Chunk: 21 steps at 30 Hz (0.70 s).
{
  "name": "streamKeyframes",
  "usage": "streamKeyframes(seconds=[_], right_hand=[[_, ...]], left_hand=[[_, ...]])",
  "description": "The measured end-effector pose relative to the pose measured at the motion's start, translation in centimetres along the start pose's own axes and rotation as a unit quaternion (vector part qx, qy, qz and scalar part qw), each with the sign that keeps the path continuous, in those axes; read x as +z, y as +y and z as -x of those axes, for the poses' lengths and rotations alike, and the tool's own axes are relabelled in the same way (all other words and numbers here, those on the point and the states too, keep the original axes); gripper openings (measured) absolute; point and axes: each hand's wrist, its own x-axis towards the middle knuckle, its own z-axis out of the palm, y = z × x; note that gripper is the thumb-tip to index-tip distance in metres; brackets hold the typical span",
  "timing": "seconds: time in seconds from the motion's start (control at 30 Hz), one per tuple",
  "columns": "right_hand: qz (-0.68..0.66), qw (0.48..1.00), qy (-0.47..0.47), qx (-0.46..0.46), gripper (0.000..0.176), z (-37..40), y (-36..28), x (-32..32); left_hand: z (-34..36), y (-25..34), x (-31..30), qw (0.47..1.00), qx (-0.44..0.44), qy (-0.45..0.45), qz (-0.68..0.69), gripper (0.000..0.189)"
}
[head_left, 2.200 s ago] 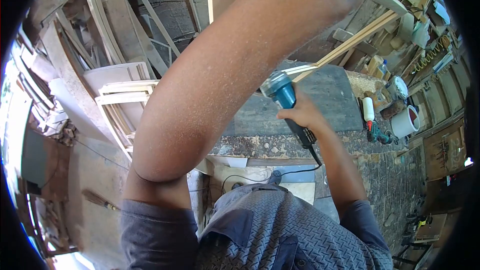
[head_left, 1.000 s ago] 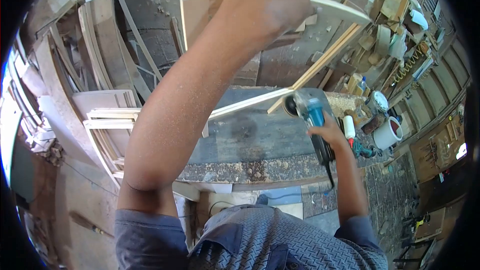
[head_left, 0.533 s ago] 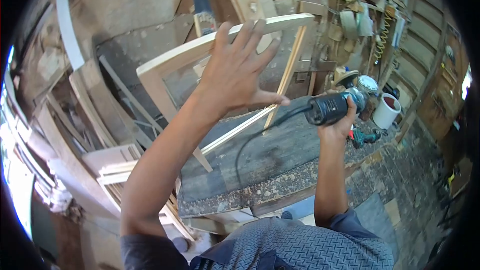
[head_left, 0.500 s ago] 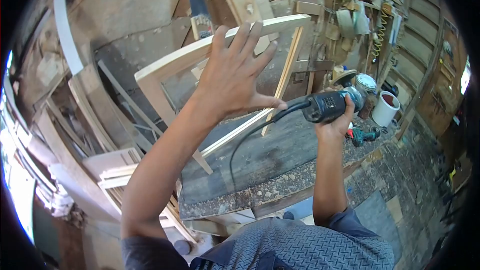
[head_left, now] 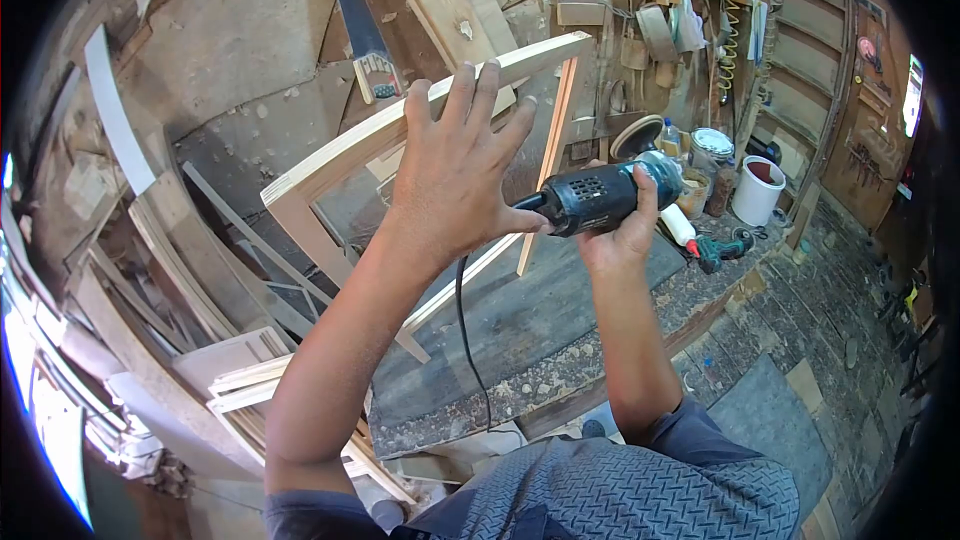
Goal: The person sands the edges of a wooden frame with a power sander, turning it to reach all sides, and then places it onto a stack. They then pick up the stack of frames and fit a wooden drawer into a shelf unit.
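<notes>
My right hand (head_left: 622, 240) is wrapped around a black-and-teal angle grinder (head_left: 595, 202), its round disc (head_left: 638, 137) facing up and away. A black cord (head_left: 462, 315) hangs from the grinder's rear end down to the bench front. My left hand (head_left: 455, 165) has its fingers spread, the fingertips overlapping the top rail of a light wooden frame (head_left: 345, 145). Its thumb tip is right at the rear of the grinder. The frame stands tilted on the dark workbench (head_left: 510, 340), partly hidden behind my left hand and forearm.
A handsaw (head_left: 362, 20) leans behind the frame. On the bench's right stand a white bucket (head_left: 757, 195), a lidded tub (head_left: 712, 145), a glue bottle (head_left: 678, 228) and a teal cordless drill (head_left: 722, 250). Stacked wooden frames (head_left: 245, 380) and boards (head_left: 180, 220) crowd the left.
My right hand has brought the grinder left, closer to my left thumb. The view has shifted slightly. My left hand stays spread in front of the frame's top rail.
</notes>
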Motion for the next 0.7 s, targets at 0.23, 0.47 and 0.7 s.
streamKeyframes(seconds=[0.23, 0.47, 0.7], right_hand=[[-0.008, 0.999, 0.041, -0.021, 0.043, 0.4, 0.2, 0.7], [0.007, 0.999, 0.040, -0.004, 0.039, 0.0, 0.2, 0.4], [0.023, 0.999, 0.025, -0.009, 0.039, 0.8, 0.2, 1.1]], left_hand=[[0.0, 0.2, 0.6, 0.999, -0.009, 0.022, -0.021, 0.116], [-0.5, -0.3, 1.1, 0.999, -0.033, 0.028, -0.012, 0.123], [-0.2, -0.9, 1.2, 0.999, -0.028, 0.030, -0.009, 0.125]])
